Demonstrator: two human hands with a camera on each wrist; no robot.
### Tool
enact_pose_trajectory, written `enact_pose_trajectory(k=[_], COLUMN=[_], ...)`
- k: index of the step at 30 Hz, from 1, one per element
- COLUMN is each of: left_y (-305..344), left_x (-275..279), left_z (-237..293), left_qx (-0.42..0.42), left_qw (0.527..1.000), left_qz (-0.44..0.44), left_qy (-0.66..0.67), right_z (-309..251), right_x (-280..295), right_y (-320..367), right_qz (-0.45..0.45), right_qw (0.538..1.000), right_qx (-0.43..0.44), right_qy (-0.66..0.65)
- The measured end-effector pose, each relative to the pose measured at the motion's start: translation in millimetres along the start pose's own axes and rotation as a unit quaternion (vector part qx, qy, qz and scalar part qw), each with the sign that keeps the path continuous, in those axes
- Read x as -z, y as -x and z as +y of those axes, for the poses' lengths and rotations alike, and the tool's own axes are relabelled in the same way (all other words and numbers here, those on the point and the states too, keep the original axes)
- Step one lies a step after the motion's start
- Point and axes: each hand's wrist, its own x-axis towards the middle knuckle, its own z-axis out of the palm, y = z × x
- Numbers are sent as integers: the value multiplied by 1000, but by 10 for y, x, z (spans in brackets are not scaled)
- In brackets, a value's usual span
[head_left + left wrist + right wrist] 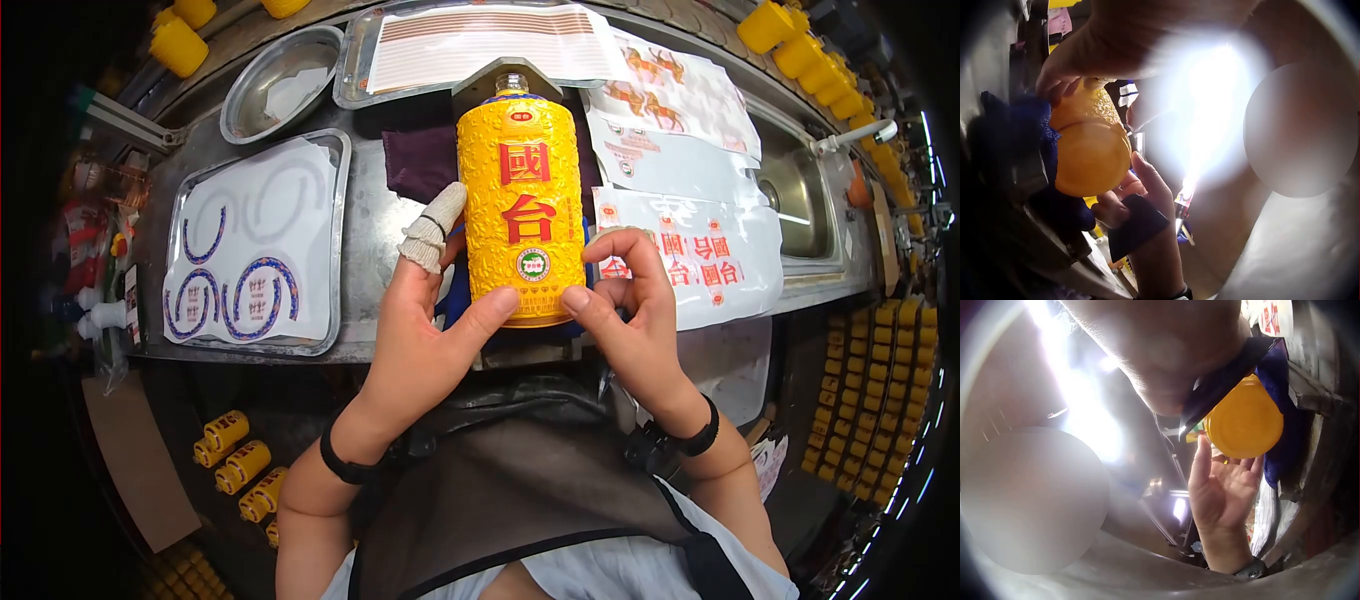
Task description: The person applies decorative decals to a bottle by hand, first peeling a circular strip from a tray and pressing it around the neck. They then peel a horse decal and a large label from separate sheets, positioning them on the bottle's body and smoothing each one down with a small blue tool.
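A yellow embossed bottle [520, 200] with red characters and a round green emblem lies face up, its neck pointing away. My left hand [425, 310] holds its left lower side, thumb on the front near the base and fingers along the side; a cloth cover [435, 228] sheathes one finger. At the lower right, my right hand [640, 310] touches the bottle with its thumb, index finger bent beside it. Curled fingers of that hand grip a dark flat scraper [1138, 226], seen in the left wrist view. Both wrist views show the bottle's round base [1247, 425].
A metal tray [340, 240] with blue curved decals stands left, a metal bowl [235, 110] behind it. Red-character decal sheets [745, 300] lie right, beside a sink [800, 215]. A metal rest [545, 85] and blue cloth [1272, 369] support the bottle. More yellow bottles [245, 465] stand below.
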Motion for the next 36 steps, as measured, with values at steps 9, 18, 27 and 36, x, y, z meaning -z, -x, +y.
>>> enact_pose_trajectory(k=[9, 18, 27, 36], left_y=[13, 17, 39, 77], left_x=[-36, -28, 45, 113], left_z=[-44, -61, -52, -142], left_qx=[-11, -17, 36, 30], left_qw=[1000, 1000, 997, 992], left_qz=[4, 2, 13, -4], left_qy=[-9, -17, 68, 120], right_z=[37, 52, -9, 39], right_x=[-5, -23, 54, 94], right_y=[-9, -4, -27, -35], right_qz=[6, 15, -21, -34], right_qw=[1000, 999, 997, 995], right_qx=[13, 22, -37, -53], right_qy=[14, 20, -59, -78])
